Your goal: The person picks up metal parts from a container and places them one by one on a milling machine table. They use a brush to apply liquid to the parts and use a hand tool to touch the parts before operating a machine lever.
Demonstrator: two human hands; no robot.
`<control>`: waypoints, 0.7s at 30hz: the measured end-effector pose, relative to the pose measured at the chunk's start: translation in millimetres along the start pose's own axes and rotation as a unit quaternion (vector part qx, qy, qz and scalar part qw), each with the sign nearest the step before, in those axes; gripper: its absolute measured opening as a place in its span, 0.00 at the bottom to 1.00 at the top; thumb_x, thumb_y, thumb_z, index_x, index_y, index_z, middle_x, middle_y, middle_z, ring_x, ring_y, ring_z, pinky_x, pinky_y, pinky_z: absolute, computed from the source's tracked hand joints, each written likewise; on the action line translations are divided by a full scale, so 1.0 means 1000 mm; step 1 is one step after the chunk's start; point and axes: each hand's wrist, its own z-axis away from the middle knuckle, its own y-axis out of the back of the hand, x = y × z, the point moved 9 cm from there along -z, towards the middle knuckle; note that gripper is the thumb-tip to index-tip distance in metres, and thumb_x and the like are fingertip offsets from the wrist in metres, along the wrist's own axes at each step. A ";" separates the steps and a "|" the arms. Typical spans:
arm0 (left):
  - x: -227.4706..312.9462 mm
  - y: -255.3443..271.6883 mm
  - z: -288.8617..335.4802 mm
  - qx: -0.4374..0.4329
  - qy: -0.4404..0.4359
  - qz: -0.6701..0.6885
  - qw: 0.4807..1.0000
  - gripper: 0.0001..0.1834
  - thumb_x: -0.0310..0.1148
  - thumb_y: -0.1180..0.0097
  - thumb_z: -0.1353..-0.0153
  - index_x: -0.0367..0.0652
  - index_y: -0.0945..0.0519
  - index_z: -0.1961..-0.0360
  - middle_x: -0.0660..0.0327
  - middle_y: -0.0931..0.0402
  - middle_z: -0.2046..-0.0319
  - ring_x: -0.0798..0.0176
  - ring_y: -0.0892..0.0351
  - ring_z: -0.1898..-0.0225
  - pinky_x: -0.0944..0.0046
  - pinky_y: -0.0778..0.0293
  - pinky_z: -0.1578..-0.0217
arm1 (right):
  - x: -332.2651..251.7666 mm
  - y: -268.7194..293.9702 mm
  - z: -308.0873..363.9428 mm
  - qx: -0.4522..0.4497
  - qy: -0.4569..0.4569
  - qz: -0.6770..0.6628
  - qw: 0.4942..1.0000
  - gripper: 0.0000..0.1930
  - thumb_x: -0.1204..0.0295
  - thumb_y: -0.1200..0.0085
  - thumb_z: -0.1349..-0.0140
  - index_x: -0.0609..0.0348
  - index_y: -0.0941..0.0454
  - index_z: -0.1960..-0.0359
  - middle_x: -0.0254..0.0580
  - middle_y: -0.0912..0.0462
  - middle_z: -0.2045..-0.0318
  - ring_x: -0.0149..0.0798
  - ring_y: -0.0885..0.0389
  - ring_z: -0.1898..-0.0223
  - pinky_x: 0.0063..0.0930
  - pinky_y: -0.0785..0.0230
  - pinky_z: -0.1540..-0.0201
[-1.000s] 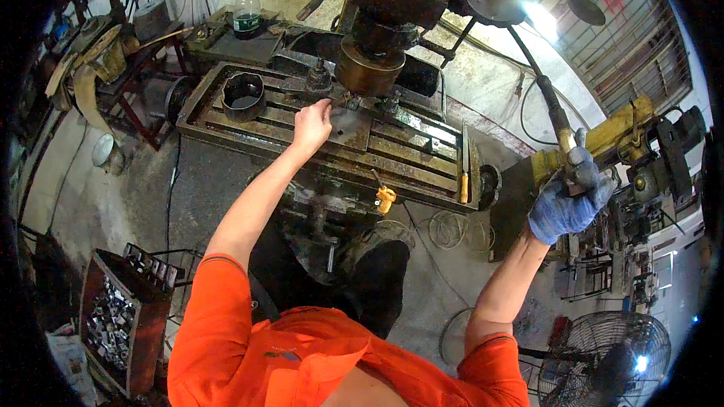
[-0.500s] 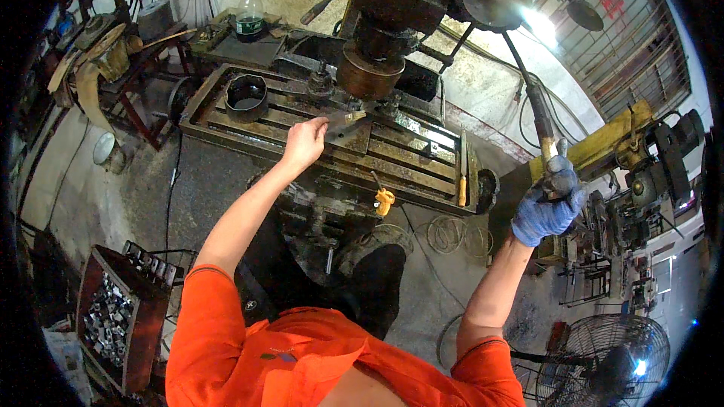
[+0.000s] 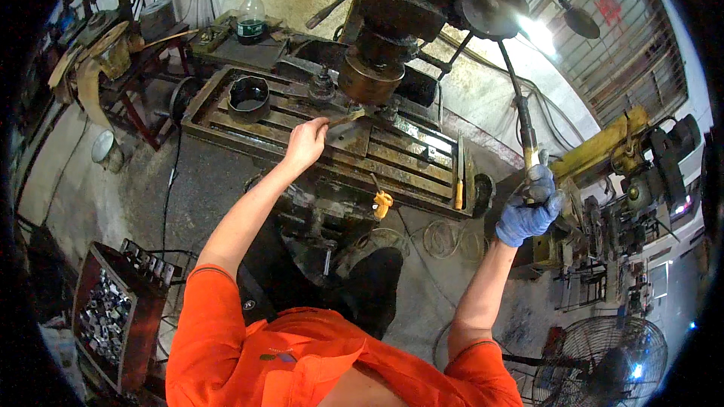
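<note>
My bare left hand (image 3: 305, 143) is closed round the handle of a small brush (image 3: 348, 117). Its pale bristles point right, beneath the machine's round spindle head (image 3: 369, 75), over the slotted metal table (image 3: 294, 124). My right hand (image 3: 530, 211), in a blue glove, grips the knob end of a long machine lever (image 3: 525, 124) that slopes down from a dark round hub (image 3: 494, 6). On the table's left part stands a black round pot (image 3: 249, 98) with dark liquid in it. What lies right under the spindle is too dark to make out.
A yellow-handled tool (image 3: 459, 194) lies at the table's right end; a yellow object (image 3: 382, 203) hangs at its front edge. A wooden box of small metal parts (image 3: 105, 309) stands lower left, a caged fan (image 3: 603, 362) lower right. Behind the table is a plastic bottle (image 3: 250, 19).
The lever has swung left and slightly down, my gloved right hand moving with it. My left hand and the brush stay at almost the same spot under the spindle.
</note>
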 end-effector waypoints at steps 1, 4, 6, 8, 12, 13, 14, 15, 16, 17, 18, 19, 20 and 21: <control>-0.001 -0.001 0.000 -0.004 0.004 0.005 1.000 0.13 0.31 0.53 0.44 0.36 0.23 0.61 0.46 0.24 0.66 0.45 0.25 0.62 0.53 0.29 0.61 | -0.001 0.000 0.001 -0.015 0.019 0.010 1.000 0.22 0.57 0.63 0.38 0.57 0.35 0.87 0.40 0.26 0.75 0.38 0.32 0.69 0.38 0.43 0.53; -0.002 -0.004 0.000 -0.014 0.014 0.010 1.000 0.13 0.32 0.53 0.43 0.37 0.24 0.60 0.46 0.24 0.64 0.45 0.25 0.60 0.53 0.30 0.59 | 0.000 -0.001 0.001 0.007 0.009 0.003 1.000 0.23 0.57 0.63 0.38 0.56 0.38 0.88 0.41 0.27 0.77 0.39 0.33 0.70 0.39 0.44 0.53; 0.002 -0.003 0.000 -0.020 0.019 -0.001 1.000 0.14 0.33 0.53 0.43 0.37 0.24 0.60 0.47 0.24 0.64 0.45 0.26 0.60 0.53 0.30 0.59 | -0.003 -0.004 0.000 -0.003 0.016 -0.009 1.000 0.23 0.57 0.63 0.38 0.57 0.37 0.88 0.42 0.27 0.78 0.38 0.33 0.70 0.38 0.44 0.53; 0.004 -0.003 -0.001 -0.018 0.007 -0.009 1.000 0.14 0.33 0.53 0.43 0.37 0.24 0.60 0.47 0.24 0.64 0.45 0.26 0.60 0.54 0.31 0.60 | -0.007 -0.006 -0.004 0.011 0.003 -0.009 1.000 0.23 0.57 0.63 0.38 0.59 0.34 0.86 0.42 0.27 0.78 0.38 0.32 0.70 0.37 0.44 0.53; 0.009 -0.005 -0.003 -0.028 0.011 -0.001 1.000 0.14 0.34 0.52 0.43 0.37 0.24 0.60 0.47 0.24 0.64 0.45 0.25 0.61 0.54 0.31 0.61 | -0.011 -0.004 -0.012 -0.031 0.032 -0.006 0.999 0.22 0.58 0.60 0.40 0.64 0.30 0.82 0.43 0.25 0.76 0.40 0.31 0.68 0.37 0.42 0.55; 0.010 -0.005 -0.003 -0.025 0.004 0.007 1.000 0.14 0.35 0.52 0.43 0.37 0.24 0.60 0.47 0.24 0.65 0.46 0.25 0.62 0.54 0.30 0.61 | -0.013 -0.006 -0.014 -0.038 0.032 -0.012 0.999 0.22 0.58 0.60 0.40 0.65 0.29 0.82 0.43 0.25 0.76 0.40 0.31 0.68 0.38 0.42 0.56; 0.010 -0.004 -0.004 -0.022 -0.003 0.013 1.000 0.14 0.35 0.52 0.43 0.37 0.24 0.60 0.47 0.24 0.65 0.46 0.25 0.62 0.55 0.30 0.61 | -0.016 -0.007 -0.015 -0.038 0.057 -0.007 0.998 0.22 0.58 0.59 0.40 0.66 0.29 0.82 0.44 0.25 0.78 0.41 0.30 0.69 0.38 0.41 0.55; 0.011 -0.004 -0.004 -0.020 -0.011 0.019 1.000 0.14 0.35 0.52 0.42 0.37 0.24 0.60 0.47 0.24 0.65 0.46 0.25 0.62 0.55 0.30 0.62 | -0.016 -0.006 -0.016 -0.038 0.058 0.002 0.998 0.22 0.58 0.59 0.40 0.66 0.29 0.82 0.44 0.25 0.78 0.41 0.29 0.69 0.38 0.40 0.55; 0.012 -0.004 -0.005 -0.016 -0.015 0.018 1.000 0.14 0.35 0.52 0.42 0.37 0.24 0.60 0.48 0.24 0.66 0.47 0.24 0.63 0.56 0.30 0.62 | -0.017 -0.005 -0.018 -0.038 0.059 0.011 0.997 0.22 0.58 0.59 0.40 0.65 0.29 0.82 0.44 0.26 0.79 0.41 0.29 0.69 0.38 0.40 0.55; 0.014 -0.004 -0.006 -0.013 -0.021 0.017 1.000 0.14 0.35 0.52 0.42 0.37 0.24 0.60 0.48 0.24 0.66 0.47 0.24 0.63 0.56 0.30 0.62 | -0.018 -0.004 -0.020 -0.037 0.060 0.021 0.997 0.22 0.58 0.59 0.40 0.65 0.29 0.82 0.44 0.26 0.79 0.41 0.29 0.70 0.39 0.39 0.54; 0.016 -0.005 -0.007 -0.012 -0.027 0.015 0.999 0.14 0.35 0.52 0.42 0.38 0.24 0.61 0.48 0.23 0.66 0.47 0.24 0.63 0.56 0.30 0.62 | -0.023 -0.007 -0.022 -0.019 0.069 0.020 0.997 0.23 0.57 0.59 0.39 0.65 0.29 0.83 0.44 0.25 0.79 0.41 0.28 0.71 0.38 0.39 0.54; 0.016 -0.008 -0.007 -0.018 -0.023 0.016 0.999 0.14 0.35 0.52 0.42 0.37 0.24 0.61 0.48 0.23 0.66 0.47 0.24 0.63 0.57 0.29 0.62 | -0.028 -0.010 -0.024 -0.022 0.069 0.033 0.997 0.24 0.57 0.59 0.39 0.65 0.29 0.83 0.44 0.25 0.79 0.41 0.28 0.71 0.37 0.38 0.55; 0.015 -0.008 -0.008 -0.022 -0.018 0.014 1.000 0.14 0.35 0.52 0.42 0.37 0.24 0.61 0.48 0.23 0.66 0.48 0.24 0.63 0.57 0.29 0.62 | -0.032 -0.012 -0.025 -0.025 0.069 0.044 0.996 0.24 0.57 0.59 0.39 0.66 0.29 0.83 0.45 0.24 0.78 0.41 0.28 0.72 0.36 0.37 0.56; 0.014 -0.009 -0.008 -0.026 -0.013 0.012 0.999 0.14 0.35 0.52 0.42 0.37 0.24 0.61 0.48 0.23 0.66 0.48 0.24 0.63 0.58 0.29 0.62 | -0.034 -0.013 -0.025 -0.027 0.068 0.055 0.996 0.24 0.57 0.59 0.39 0.66 0.29 0.84 0.46 0.24 0.78 0.40 0.27 0.72 0.35 0.37 0.57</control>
